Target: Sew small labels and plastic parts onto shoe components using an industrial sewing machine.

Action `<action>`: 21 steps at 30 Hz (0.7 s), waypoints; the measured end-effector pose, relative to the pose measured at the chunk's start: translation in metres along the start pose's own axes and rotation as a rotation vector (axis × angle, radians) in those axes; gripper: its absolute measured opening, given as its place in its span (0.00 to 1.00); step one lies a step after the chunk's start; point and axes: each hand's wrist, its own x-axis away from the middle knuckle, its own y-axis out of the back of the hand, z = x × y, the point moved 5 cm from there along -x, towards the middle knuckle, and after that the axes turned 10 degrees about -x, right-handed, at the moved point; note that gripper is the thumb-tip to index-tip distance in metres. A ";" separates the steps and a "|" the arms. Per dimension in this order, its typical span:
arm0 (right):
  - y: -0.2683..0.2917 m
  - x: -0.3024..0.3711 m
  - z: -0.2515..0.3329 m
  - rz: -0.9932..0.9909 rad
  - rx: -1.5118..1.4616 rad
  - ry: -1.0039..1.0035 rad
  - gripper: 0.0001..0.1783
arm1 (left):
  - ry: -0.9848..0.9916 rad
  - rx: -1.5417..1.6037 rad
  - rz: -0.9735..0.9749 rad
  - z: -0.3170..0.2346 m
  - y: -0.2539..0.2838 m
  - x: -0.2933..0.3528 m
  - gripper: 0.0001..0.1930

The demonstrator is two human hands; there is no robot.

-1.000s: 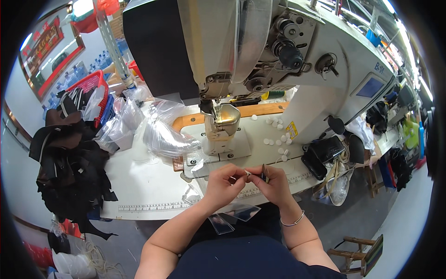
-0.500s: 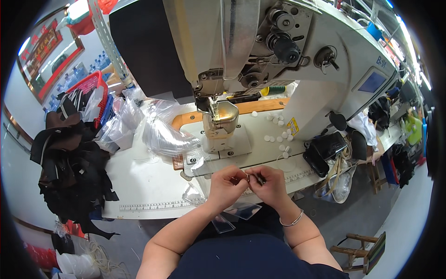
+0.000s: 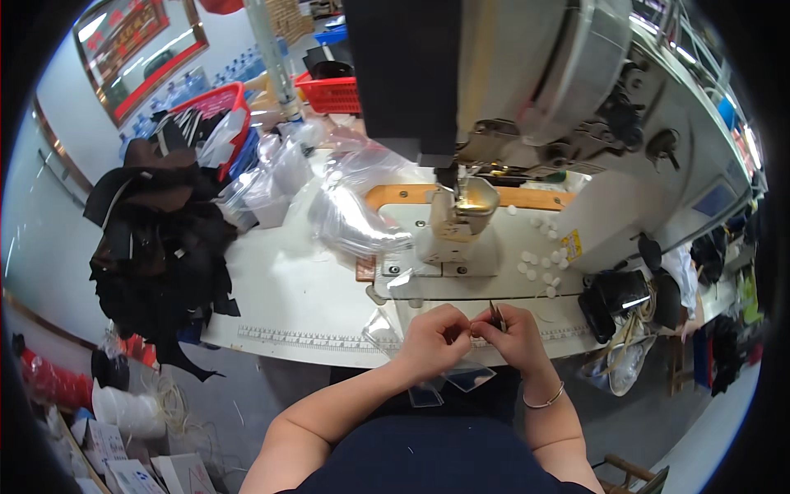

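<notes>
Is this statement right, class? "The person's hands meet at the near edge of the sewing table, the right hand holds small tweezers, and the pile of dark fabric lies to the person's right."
Not quite. In the head view the pile of dark fabric lies to the person's left, at the table's left end. The rest stands: the left hand and right hand meet at the near edge, and the right hand holds a small tool that looks like tweezers.

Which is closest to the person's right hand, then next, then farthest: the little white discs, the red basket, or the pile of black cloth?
From the right hand:
1. Little white discs, just beyond it on the machine bed.
2. Pile of black cloth, far left.
3. Red basket, far back.
</notes>
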 end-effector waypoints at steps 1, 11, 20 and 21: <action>0.000 0.000 -0.005 -0.072 -0.031 0.038 0.07 | -0.097 -0.121 -0.071 -0.004 0.008 0.001 0.05; -0.018 -0.043 -0.024 -0.053 0.119 0.153 0.11 | -0.138 -0.845 -0.169 0.018 0.061 -0.019 0.23; -0.072 -0.047 0.003 0.066 -0.250 -0.006 0.05 | 0.224 0.206 -0.197 0.048 0.074 -0.009 0.12; -0.075 -0.045 0.010 0.089 -0.157 0.175 0.05 | 0.388 0.537 -0.150 0.054 0.073 -0.013 0.12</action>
